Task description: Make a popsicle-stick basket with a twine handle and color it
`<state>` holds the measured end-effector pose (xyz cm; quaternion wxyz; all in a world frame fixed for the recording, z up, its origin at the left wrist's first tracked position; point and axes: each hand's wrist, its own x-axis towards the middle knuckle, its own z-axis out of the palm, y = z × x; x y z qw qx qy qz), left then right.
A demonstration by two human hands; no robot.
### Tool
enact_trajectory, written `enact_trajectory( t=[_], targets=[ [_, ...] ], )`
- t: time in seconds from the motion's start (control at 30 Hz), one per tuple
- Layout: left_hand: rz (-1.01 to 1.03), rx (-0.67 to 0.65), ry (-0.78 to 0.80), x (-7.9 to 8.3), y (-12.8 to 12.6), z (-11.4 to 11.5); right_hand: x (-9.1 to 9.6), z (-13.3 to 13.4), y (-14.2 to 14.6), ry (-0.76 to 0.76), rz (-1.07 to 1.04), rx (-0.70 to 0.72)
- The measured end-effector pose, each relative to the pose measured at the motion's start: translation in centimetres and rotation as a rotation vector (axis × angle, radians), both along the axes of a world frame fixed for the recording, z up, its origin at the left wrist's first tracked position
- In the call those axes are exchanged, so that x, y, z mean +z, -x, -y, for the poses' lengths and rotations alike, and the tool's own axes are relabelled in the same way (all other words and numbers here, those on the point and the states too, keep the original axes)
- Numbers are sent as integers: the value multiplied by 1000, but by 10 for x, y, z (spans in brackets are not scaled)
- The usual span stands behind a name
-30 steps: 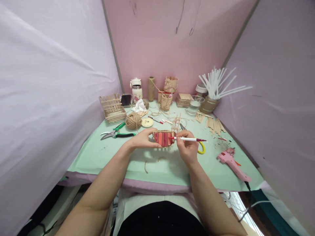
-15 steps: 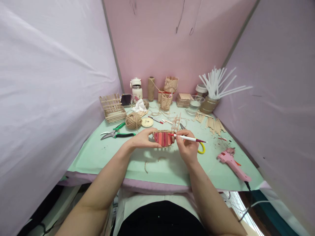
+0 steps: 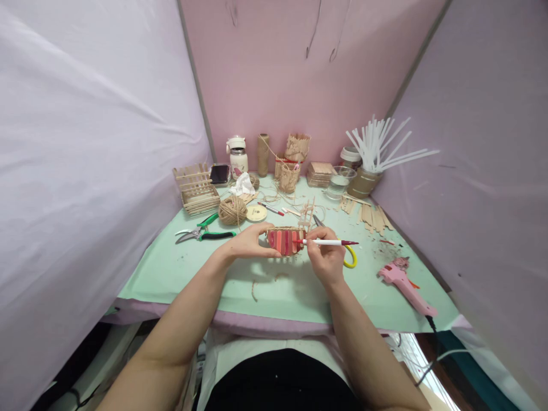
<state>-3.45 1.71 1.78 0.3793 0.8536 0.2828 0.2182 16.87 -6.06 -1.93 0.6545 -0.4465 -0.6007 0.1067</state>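
Observation:
My left hand grips a small basket of upright craft sticks by its left side, a little above the green table. The sticks facing me are coloured red and pink, and twine runs round the rim. My right hand pinches a white marker with a dark red end. The marker lies level, its tip against the basket's right-hand sticks.
Green-handled pliers, a twine ball and a stick crate lie to the left. A pink glue gun lies to the right, loose craft sticks and a cup of white straws behind it. Jars and twine baskets line the back.
The marker tip rose to the basket's top edge half a second ago and has come back down to mid-height. The left hand and basket have stayed put.

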Motion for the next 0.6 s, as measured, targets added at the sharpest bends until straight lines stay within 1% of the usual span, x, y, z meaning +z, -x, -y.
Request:
enact_trajectory(
  t=[0.33,0.6],
  targets=[
    [-3,-7,6,0,1,-1,-3,-3,-1,-12,-50,-72],
    [-11,4,17,2,0,1,-4,-3,-2,-12,-53,-70]
  ],
)
